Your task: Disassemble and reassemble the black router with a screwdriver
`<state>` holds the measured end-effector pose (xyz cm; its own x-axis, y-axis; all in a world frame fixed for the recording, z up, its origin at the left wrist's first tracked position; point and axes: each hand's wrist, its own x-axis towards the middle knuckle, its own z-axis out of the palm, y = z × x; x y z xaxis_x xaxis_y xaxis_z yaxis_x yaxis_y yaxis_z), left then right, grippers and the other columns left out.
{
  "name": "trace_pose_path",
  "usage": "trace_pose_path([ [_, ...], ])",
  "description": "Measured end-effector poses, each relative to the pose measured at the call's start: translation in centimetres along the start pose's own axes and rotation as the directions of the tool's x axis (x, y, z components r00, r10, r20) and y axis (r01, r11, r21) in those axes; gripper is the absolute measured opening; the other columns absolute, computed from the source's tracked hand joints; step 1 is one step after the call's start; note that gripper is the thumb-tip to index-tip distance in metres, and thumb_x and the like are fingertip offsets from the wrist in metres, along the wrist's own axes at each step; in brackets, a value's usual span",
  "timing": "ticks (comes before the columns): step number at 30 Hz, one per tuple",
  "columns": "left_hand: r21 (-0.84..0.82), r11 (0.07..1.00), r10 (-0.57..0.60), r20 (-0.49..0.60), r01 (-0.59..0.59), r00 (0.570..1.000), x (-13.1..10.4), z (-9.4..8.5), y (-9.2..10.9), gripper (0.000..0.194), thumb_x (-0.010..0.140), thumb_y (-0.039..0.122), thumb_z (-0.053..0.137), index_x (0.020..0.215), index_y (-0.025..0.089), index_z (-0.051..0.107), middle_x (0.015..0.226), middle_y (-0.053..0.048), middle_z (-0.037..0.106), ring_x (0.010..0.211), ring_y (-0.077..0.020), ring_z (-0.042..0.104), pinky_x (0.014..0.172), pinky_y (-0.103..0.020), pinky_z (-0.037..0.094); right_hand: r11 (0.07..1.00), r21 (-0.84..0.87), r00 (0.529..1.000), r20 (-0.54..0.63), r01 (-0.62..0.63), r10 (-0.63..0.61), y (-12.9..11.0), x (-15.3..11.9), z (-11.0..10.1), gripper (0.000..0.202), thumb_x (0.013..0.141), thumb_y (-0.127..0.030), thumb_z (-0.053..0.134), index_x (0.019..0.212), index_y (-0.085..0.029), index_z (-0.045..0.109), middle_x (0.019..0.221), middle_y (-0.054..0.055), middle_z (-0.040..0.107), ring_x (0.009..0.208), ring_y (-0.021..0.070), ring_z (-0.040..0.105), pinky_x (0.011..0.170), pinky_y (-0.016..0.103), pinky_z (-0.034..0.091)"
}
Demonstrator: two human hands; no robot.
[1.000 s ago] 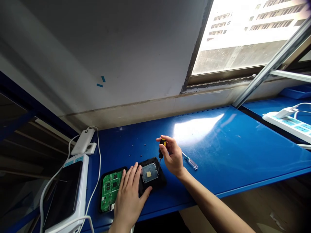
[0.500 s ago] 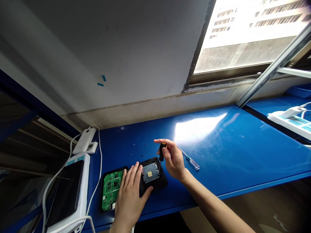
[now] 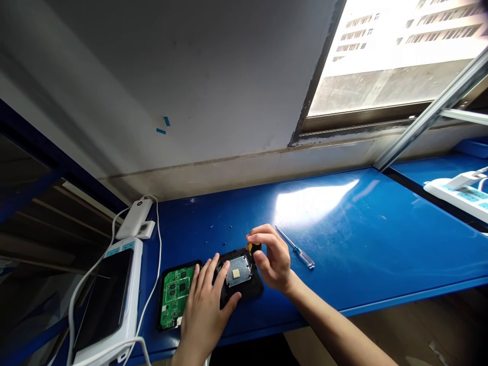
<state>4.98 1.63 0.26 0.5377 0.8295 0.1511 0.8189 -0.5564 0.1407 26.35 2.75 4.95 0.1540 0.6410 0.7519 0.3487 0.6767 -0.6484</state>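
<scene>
Green circuit board (image 3: 176,296) (white-marked).

Left hand (image 3: 206,305) on a black casing (image 3: 253,287) with metal plate (image 3: 238,271), right hand (image 3: 273,258) around a yellow-and-black screwdriver (image 3: 254,248).

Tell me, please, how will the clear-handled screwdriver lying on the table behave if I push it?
The clear-handled screwdriver should stay stiff, as its shaft looks straight and metallic. It may slide easily, because the table looks glossy. Its thicker handle probably makes that end heavier, so it could swing around.
</scene>
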Motion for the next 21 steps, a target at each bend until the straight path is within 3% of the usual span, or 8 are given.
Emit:
trace_pose_path([
  [3, 0.017, 1.000, 0.010, -0.010, -0.009, 1.000, 0.0, 0.1, 0.0, 0.057, 0.095, 0.046, 0.061, 0.148, 0.028, 0.050, 0.158, -0.008, 0.048, 0.142, -0.0338, 0.050, 0.115, -0.061, 0.044, 0.998, -0.040, 0.999, 0.004, 0.040, -0.040, -0.4, 0.3, 0.4, 0.018, 0.096, -0.022, 0.063, 0.113, -0.026, 0.064, 0.090, 0.006, 0.066, 0.075, 0.0188, 0.064, 0.063, 0.033, 0.056],
  [8, 0.034, 0.999, 0.020, -0.037, -0.018, 0.999, 0.0, 0.3, 0.0, 0.056, 0.095, 0.046, 0.062, 0.147, 0.028, 0.051, 0.158, -0.008, 0.048, 0.141, -0.0336, 0.051, 0.114, -0.060, 0.045, 0.999, -0.034, 0.999, 0.035, 0.039, -0.038, -1.3, 0.2, 0.7, 0.023, 0.095, -0.009, 0.057, 0.112, -0.023, 0.064, 0.090, 0.006, 0.069, 0.078, 0.0168, 0.068, 0.066, 0.030, 0.059],
  [14, 0.027, 0.999, 0.030, -0.036, -0.029, 0.999, 0.0, 0.1, 0.0, 0.058, 0.096, 0.050, 0.059, 0.150, 0.029, 0.049, 0.159, -0.007, 0.047, 0.143, -0.0337, 0.049, 0.115, -0.059, 0.045, 0.995, -0.068, 0.997, 0.014, 0.073, -0.072, -1.9, -0.7, 0.3, 0.024, 0.094, -0.010, 0.059, 0.112, -0.024, 0.064, 0.090, 0.006, 0.070, 0.079, 0.0177, 0.070, 0.067, 0.031, 0.060],
  [21, -0.013, 1.000, 0.018, -0.031, -0.019, 0.999, -0.1, 0.3, 0.0, 0.058, 0.097, 0.049, 0.057, 0.151, 0.028, 0.048, 0.160, -0.007, 0.046, 0.143, -0.0345, 0.047, 0.116, -0.059, 0.043, 0.985, -0.114, 0.991, 0.026, 0.131, -0.129, -2.2, -0.5, 0.2, 0.029, 0.088, -0.014, 0.075, 0.114, -0.022, 0.064, 0.091, 0.006, 0.074, 0.077, 0.0168, 0.072, 0.065, 0.027, 0.061],
])
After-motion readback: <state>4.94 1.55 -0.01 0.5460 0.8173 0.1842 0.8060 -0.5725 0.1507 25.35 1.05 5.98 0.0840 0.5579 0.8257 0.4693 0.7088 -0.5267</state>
